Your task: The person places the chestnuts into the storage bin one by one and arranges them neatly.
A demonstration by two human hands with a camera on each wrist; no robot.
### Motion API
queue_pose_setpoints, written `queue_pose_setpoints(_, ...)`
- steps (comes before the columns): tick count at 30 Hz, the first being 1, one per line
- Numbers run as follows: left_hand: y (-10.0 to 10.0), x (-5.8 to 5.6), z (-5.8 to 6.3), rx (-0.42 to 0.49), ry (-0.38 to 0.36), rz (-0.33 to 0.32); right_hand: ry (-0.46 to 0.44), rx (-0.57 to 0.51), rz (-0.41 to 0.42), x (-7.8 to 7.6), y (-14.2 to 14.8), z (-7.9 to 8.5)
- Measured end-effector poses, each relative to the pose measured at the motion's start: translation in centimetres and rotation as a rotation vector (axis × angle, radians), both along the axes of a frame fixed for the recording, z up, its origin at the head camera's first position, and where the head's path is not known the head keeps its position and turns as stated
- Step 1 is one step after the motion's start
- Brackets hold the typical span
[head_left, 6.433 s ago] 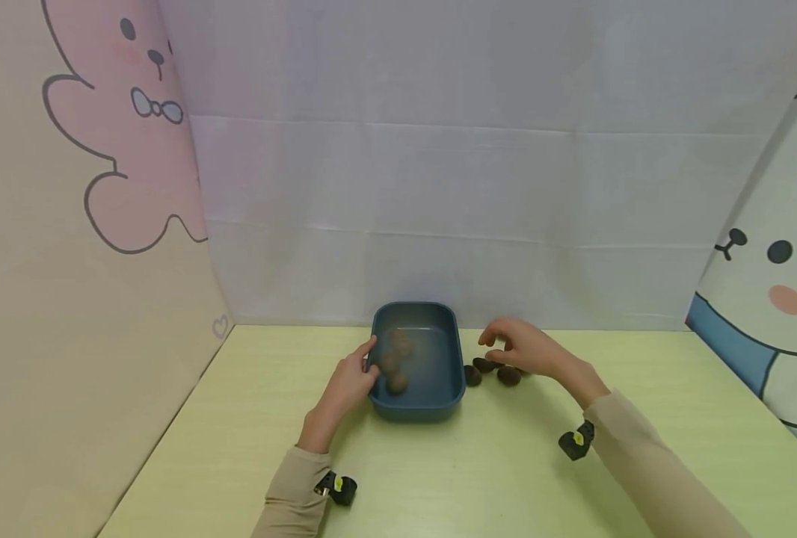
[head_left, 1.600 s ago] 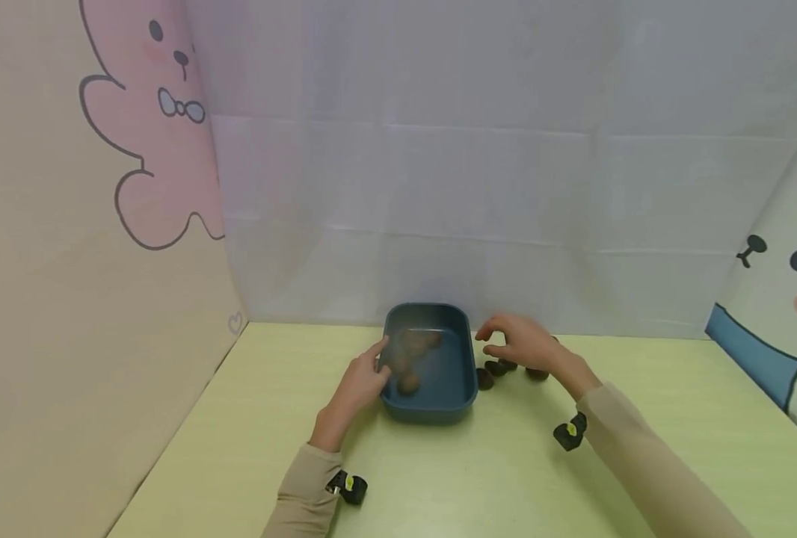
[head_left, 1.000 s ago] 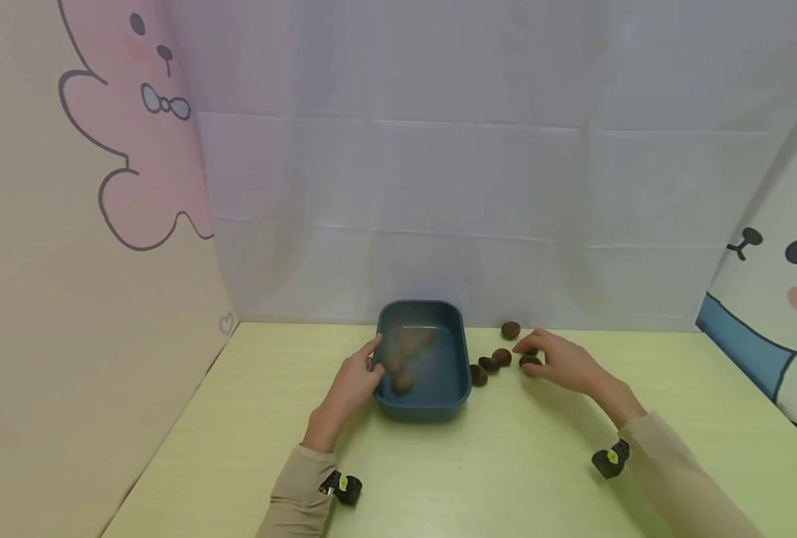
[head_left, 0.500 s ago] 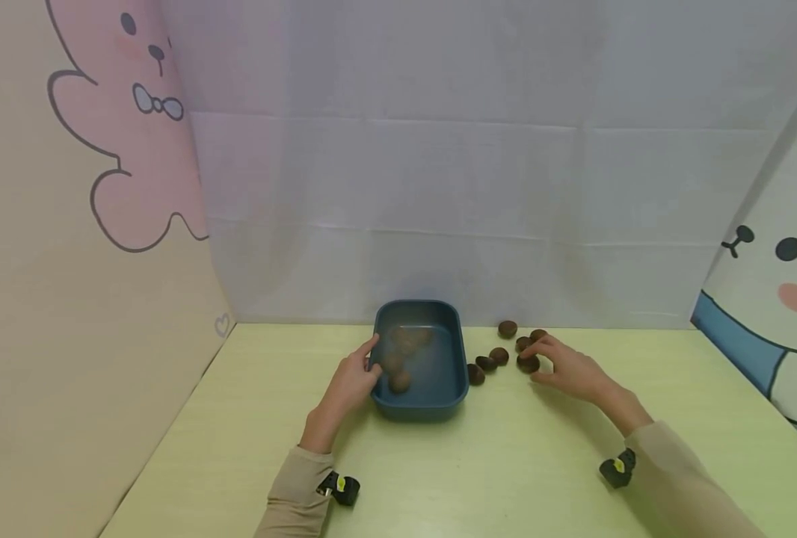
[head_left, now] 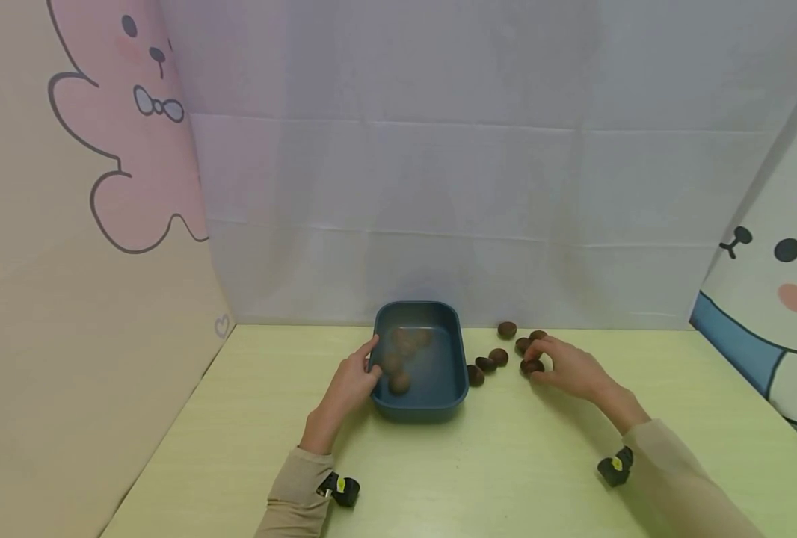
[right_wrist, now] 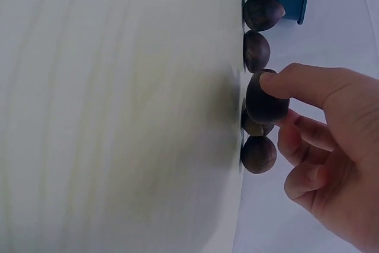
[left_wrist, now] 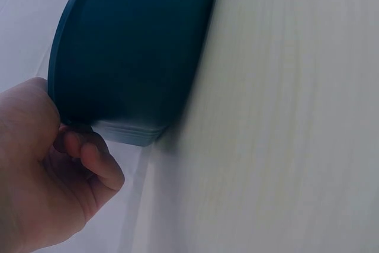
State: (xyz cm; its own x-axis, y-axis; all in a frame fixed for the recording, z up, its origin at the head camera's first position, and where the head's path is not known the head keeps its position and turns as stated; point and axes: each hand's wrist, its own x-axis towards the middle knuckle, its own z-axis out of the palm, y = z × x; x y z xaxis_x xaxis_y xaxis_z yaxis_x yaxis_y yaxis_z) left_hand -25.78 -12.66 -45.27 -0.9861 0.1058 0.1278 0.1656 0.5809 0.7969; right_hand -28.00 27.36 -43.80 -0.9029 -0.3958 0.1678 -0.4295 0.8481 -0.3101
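Note:
My left hand (head_left: 350,387) pinches the left rim of a deep blue rectangular bin (head_left: 422,415), thumb on one side and fingers curled under the edge in the left wrist view. Inside the bin lie several brown chestnuts (head_left: 400,382), looking hazy toward its far end. To the right of the bin, my right hand (head_left: 572,370) pinches a dark chestnut (right_wrist: 266,102) between thumb and fingers, low over the table. Close behind those fingertips sit two more chestnuts, one (head_left: 538,336) partly behind the hand.
Beside the bin's right wall a short row of chestnuts (head_left: 486,365) lies on the pale yellow-green table (head_left: 466,478). Another single chestnut (head_left: 507,329) rests near the back cloth wall (head_left: 398,187). Printed side panels stand left and right.
My right hand has moved right, away from the chestnuts near the bin, and has taken a chestnut between its fingers. My left hand stays at the bin's rim.

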Motion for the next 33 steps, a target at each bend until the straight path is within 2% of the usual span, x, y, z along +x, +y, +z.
queue_pose_setpoints(9,-0.2,0.0,-0.1,-0.010,0.007,0.005,0.077,-0.041,0.046,0.3,-0.8,1.1)
queue_pose_setpoints(20,-0.1,-0.2,-0.3,-0.018,0.005,-0.005,0.125,-0.014,0.091,0.4,-2.8,3.2)
queue_pose_setpoints(24,0.0,-0.1,-0.3,-0.021,0.000,-0.006,0.159,-0.021,0.137,0.5,-3.8,3.9)
queue_pose_setpoints(27,0.0,-0.1,-0.1,-0.014,-0.004,-0.004,0.165,-0.033,0.169,0.5,-4.7,4.5)
queue_pose_setpoints(33,0.0,-0.1,-0.2,-0.004,-0.013,0.002,0.168,-0.024,0.176,0.2,-6.6,5.6)
